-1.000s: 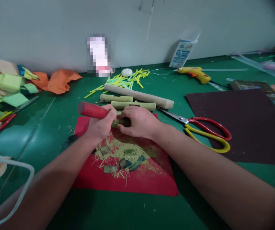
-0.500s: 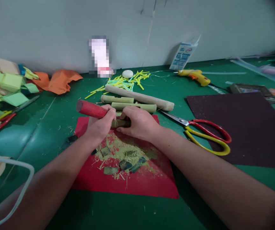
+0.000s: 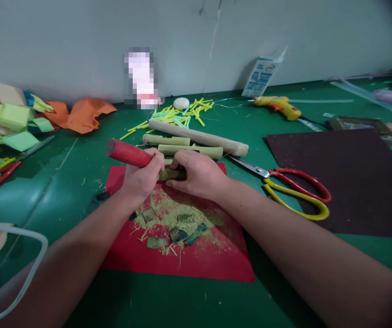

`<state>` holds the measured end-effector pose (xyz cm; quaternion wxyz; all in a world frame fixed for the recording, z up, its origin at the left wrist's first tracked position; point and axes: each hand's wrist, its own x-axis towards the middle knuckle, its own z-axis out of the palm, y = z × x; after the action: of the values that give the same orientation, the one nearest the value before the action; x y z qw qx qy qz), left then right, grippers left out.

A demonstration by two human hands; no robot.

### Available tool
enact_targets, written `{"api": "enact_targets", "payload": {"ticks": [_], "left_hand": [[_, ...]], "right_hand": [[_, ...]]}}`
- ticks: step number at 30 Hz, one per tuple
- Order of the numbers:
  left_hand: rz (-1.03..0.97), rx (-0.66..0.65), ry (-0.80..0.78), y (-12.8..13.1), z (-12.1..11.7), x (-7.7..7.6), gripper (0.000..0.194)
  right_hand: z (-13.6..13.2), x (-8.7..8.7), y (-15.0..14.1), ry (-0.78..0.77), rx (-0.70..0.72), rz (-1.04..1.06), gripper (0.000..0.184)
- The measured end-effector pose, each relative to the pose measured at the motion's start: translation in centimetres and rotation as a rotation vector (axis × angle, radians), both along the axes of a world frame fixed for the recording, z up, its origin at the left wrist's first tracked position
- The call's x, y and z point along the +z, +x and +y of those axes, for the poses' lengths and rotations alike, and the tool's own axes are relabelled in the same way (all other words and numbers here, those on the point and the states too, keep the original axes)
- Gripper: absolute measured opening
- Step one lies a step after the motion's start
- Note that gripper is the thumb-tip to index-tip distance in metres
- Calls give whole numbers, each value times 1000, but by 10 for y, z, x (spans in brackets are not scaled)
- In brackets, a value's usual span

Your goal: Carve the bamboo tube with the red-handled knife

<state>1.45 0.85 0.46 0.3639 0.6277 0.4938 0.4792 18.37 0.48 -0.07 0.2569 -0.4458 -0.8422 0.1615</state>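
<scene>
My left hand (image 3: 144,175) is closed round a tool with a thick red handle (image 3: 127,152). The handle slants up to the left, and its working end is hidden behind my fingers. In my right hand (image 3: 199,175) is a short greenish bamboo piece (image 3: 171,174), gripped between thumb and fingers. Its left end meets my left hand. Both hands are over the far part of a red sheet (image 3: 182,269) strewn with pale shavings (image 3: 168,205) and dark green bamboo chips (image 3: 177,234). Just beyond them lie two pale cut bamboo tubes (image 3: 191,151) and a wooden stick (image 3: 198,136).
Red-and-yellow scissors (image 3: 296,193) lie right of the red sheet, partly over a dark sheet (image 3: 346,182). Farther back are a yellow glue gun (image 3: 278,107), a carton (image 3: 260,77) and cut yellow straws (image 3: 172,116). Folded papers (image 3: 9,118) and orange paper (image 3: 88,115) are at left.
The camera view has shifted slightly. Both hands keep the same grip on the red-handled tool and the bamboo piece, with hardly any visible movement.
</scene>
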Motion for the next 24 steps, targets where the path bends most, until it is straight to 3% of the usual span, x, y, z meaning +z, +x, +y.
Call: {"api": "enact_targets", "payload": {"ticks": [7, 14, 24], "left_hand": [[625, -13, 157, 1, -8, 11, 26], [377, -41, 82, 1, 5, 5, 29], [352, 8, 26, 4, 2, 7, 31]], "right_hand": [[1, -1, 1, 68, 14, -29, 18], [-7, 3, -5, 58, -33, -100, 20], [-5, -2, -6, 71, 19, -77, 23]]}}
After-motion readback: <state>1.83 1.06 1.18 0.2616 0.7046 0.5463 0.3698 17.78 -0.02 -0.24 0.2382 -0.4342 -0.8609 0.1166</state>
